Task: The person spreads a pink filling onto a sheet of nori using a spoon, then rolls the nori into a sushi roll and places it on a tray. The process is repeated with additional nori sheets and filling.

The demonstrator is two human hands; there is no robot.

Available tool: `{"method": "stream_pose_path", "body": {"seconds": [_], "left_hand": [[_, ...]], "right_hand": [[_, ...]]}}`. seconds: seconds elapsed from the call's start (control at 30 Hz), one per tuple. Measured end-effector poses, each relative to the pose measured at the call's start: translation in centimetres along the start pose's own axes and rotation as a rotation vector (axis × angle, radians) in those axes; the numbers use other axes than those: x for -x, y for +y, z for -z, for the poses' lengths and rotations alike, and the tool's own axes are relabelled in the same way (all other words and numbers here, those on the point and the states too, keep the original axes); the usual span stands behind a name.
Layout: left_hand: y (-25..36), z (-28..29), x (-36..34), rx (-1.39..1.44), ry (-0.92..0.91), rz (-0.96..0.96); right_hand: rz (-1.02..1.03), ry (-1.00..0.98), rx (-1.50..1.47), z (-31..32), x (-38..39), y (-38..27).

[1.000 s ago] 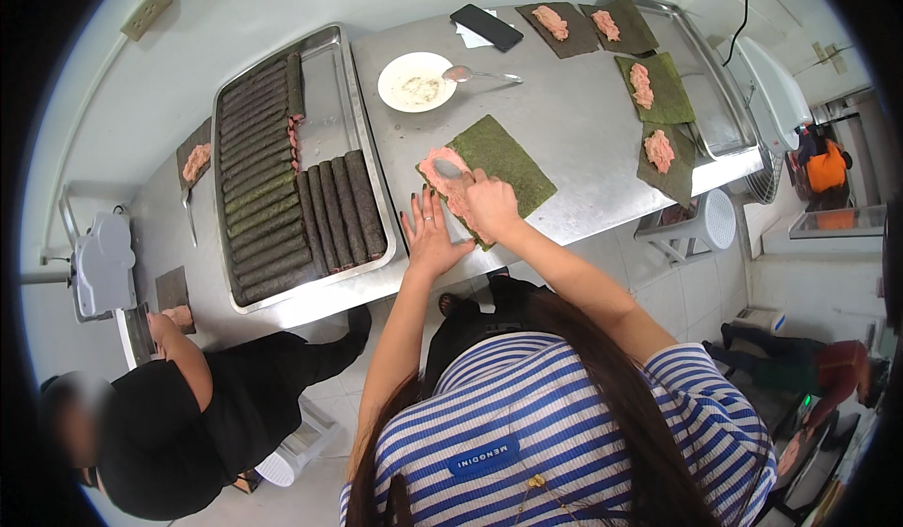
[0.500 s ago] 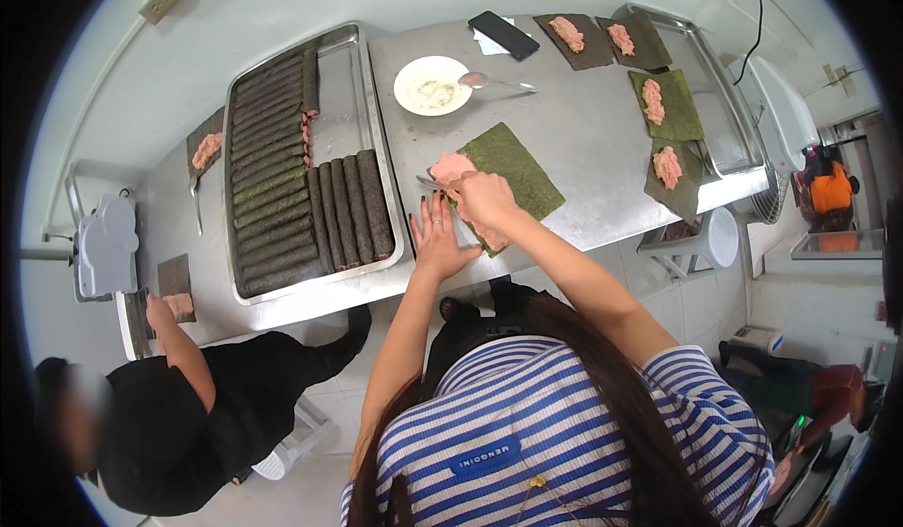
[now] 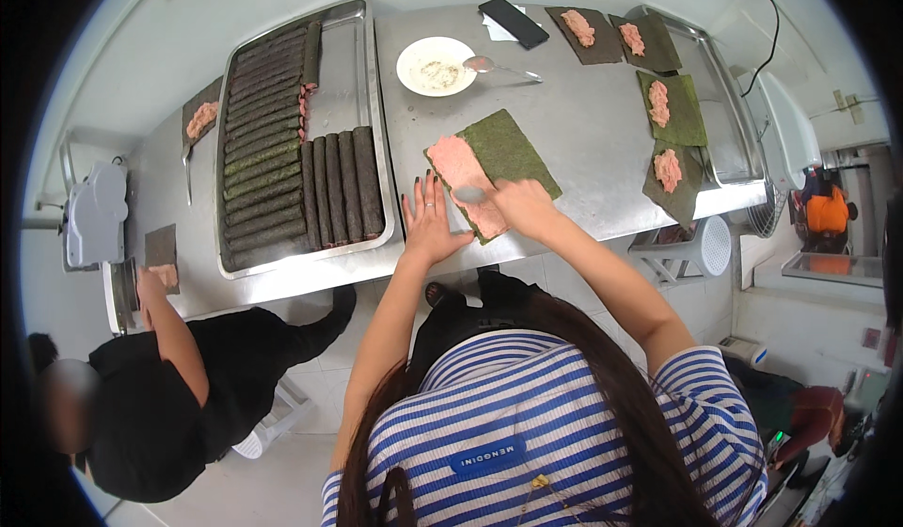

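My right hand point(image 3: 527, 207) is closed around the handle of a metal spoon point(image 3: 467, 194), its bowl resting on pink paste point(image 3: 455, 160). The paste lies in a flattened band along the left side of a green seaweed sheet point(image 3: 515, 155) on the steel table. My left hand point(image 3: 431, 230) lies flat with fingers spread, beside the sheet's lower left edge. Left of it stands a metal tray point(image 3: 340, 80) packed with dark seaweed rolls point(image 3: 263, 183). Beyond the sheet is a white bowl point(image 3: 435, 68) with some pale residue, and a second spoon point(image 3: 508, 71) leans on its rim.
Several seaweed sheets with paste mounds point(image 3: 658, 103) lie at the right, near another metal tray point(image 3: 724, 122). A black phone point(image 3: 513, 22) rests at the back. At the left, a co-worker's hand point(image 3: 150, 285) touches a pasted sheet point(image 3: 162, 249); another spoon point(image 3: 188, 174) lies nearby.
My right hand has moved right and nearer me, drawing the spoon down the paste. The paste band now looks wider and flatter. My left hand stays flat beside the sheet.
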State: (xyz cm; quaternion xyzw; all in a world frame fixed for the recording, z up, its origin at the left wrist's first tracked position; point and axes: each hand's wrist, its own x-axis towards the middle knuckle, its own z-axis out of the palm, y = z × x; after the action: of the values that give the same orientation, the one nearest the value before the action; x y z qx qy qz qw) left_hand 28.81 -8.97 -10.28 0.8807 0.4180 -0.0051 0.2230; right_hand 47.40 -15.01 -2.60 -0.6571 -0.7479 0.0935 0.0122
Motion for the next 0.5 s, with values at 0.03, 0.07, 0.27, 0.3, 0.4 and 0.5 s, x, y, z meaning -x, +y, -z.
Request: {"method": "stream_pose_path", "body": {"seconds": [0.03, 0.07, 0.27, 0.3, 0.4, 0.5], "left_hand": [[0.0, 0.2, 0.1, 0.002, 0.001, 0.004], [0.1, 0.3, 0.1, 0.005, 0.0, 0.006], [0.5, 0.7, 0.0, 0.003, -0.021, 0.019], [0.6, 0.7, 0.0, 0.007, -0.02, 0.017], [0.3, 0.6, 0.0, 0.016, -0.007, 0.008], [0.5, 1.0, 0.0, -0.005, -0.029, 0.018]], "right_hand": [[-0.002, -0.041, 0.008, 0.5, 1.2, 0.0], [0.024, -0.107, -0.02, 1.5, 2.0, 0.4], [-0.052, -0.011, -0.079, 2.6, 1.9, 1.3], [-0.072, 0.0, -0.072, 2.2, 1.7, 1.2], [-0.096, -0.002, -0.036, 0.1, 2.7, 0.9], [-0.079, -0.071, -0.039, 0.2, 5.4, -0.3]]}}
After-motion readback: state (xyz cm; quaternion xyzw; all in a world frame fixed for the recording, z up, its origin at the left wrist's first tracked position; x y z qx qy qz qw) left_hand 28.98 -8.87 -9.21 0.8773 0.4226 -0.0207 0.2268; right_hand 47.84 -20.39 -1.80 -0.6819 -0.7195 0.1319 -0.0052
